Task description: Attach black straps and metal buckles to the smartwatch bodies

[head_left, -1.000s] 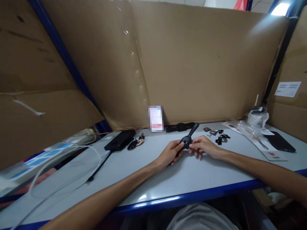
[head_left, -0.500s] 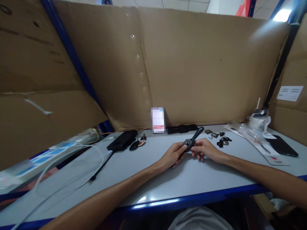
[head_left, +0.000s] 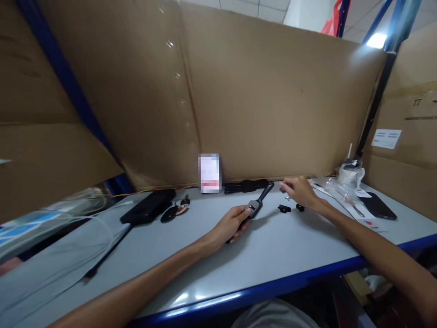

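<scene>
At two o'clock from the left hand (head_left: 232,223), the right hand (head_left: 299,189) has quit the black, long-handled tool with a square grey head (head_left: 253,207) and curls near small black angular pieces (head_left: 284,209), any pinch unclear; the left alone now grips the tool above the tabletop (head_left: 269,250).

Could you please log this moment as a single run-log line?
Left hand: gripping black-handled piece | Right hand: beside small black parts, grasp unclear | Table: keys at left, phone-like slab at right
</scene>
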Demonstrator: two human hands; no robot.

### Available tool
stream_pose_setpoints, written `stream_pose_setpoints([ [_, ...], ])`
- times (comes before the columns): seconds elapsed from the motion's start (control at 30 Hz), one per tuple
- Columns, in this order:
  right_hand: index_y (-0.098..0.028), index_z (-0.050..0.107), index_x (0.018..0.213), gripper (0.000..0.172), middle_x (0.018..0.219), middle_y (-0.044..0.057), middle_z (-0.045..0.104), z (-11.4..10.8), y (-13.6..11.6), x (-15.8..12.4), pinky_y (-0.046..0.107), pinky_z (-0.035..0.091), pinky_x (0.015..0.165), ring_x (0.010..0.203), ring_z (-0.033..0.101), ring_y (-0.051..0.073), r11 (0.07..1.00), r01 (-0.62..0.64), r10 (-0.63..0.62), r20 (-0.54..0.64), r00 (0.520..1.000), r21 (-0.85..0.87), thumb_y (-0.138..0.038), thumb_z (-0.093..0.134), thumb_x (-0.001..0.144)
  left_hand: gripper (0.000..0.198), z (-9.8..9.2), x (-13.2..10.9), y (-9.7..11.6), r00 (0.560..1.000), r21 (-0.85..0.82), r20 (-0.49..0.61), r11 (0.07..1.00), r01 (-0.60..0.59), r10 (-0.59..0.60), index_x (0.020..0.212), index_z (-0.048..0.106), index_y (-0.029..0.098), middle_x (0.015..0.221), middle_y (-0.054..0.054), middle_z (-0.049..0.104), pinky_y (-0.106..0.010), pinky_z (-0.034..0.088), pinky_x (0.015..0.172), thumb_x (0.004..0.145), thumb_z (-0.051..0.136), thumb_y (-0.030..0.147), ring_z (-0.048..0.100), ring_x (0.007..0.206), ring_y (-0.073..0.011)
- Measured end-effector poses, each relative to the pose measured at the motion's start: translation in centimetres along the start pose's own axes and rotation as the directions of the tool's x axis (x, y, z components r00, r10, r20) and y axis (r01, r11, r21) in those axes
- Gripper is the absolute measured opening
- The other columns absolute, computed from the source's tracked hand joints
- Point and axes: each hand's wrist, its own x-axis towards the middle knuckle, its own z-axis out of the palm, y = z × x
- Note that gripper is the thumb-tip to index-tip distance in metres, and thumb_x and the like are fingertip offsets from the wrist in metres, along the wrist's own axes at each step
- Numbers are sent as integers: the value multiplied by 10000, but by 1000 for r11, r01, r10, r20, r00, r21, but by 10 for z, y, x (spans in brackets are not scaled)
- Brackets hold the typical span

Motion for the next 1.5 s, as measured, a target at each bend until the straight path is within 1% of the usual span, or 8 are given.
stream_pose_setpoints([
  [0.1,-176,715,701,278,619,42,653,-21,21,5,265,253,557,537,481,128,985,21,4,143,990,-169,-295,574,909,359,1,-1,2,1000,2,-6,1000,12,-12,779,409,218,557,97,424,-150,194,290,866,564,530,272,338,-37],
  [0.33,-186,746,697,51,589,23,646,-44,55,11,249,283,543,537,517,132,981,-54,124,386,914,-186,-154,739,736,367,3,-6,9,1000,43,5,999,27,-27,758,405,218,556,91,413,-155,195,290,867,554,535,266,355,-43],
  [0.6,-210,745,864,301,765,55,695,-15,23,1,257,293,571,680,576,177,986,68,22,521,853,-153,-503,702,814,363,3,-6,7,999,13,29,1000,14,-15,757,402,217,559,92,420,-154,196,299,877,557,523,270,347,-37],
  [0.87,-191,656,808,216,753,15,633,-1,16,-1,249,258,567,698,533,156,986,67,40,601,798,-155,-384,732,746,388,3,-4,6,999,-9,45,1000,-7,7,770,396,216,552,96,412,-151,198,291,869,569,549,263,341,-33],
  [1.1,-175,523,616,315,577,-35,484,-9,2,-2,239,259,535,547,405,98,974,38,-151,522,840,221,-376,571,853,327,4,-4,6,999,-11,40,1000,6,-6,792,402,216,561,95,398,-150,204,295,906,529,494,256,349,-35],
  [1.23,-183,541,749,300,621,-27,566,-14,-23,-9,217,278,463,468,416,82,884,-125,-101,445,890,450,-425,470,913,329,4,-4,6,999,14,47,1000,13,-14,795,405,216,562,95,402,-149,206,297,910,519,502,253,353,-35],
  [1.4,-162,600,672,291,592,-20,530,-10,-41,-14,209,323,454,511,441,84,861,-62,-70,239,969,506,-406,593,831,347,3,-4,6,998,31,55,999,17,-19,790,399,216,568,93,409,-148,214,297,899,520,523,255,356,-34],
  [1.5,-174,602,771,230,618,-22,572,-2,-44,-14,217,396,433,504,493,99,758,-152,12,220,975,635,-395,664,763,349,4,-3,6,997,56,70,998,24,-28,784,390,221,557,94,407,-151,216,295,901,511,526,263,353,-39],
])
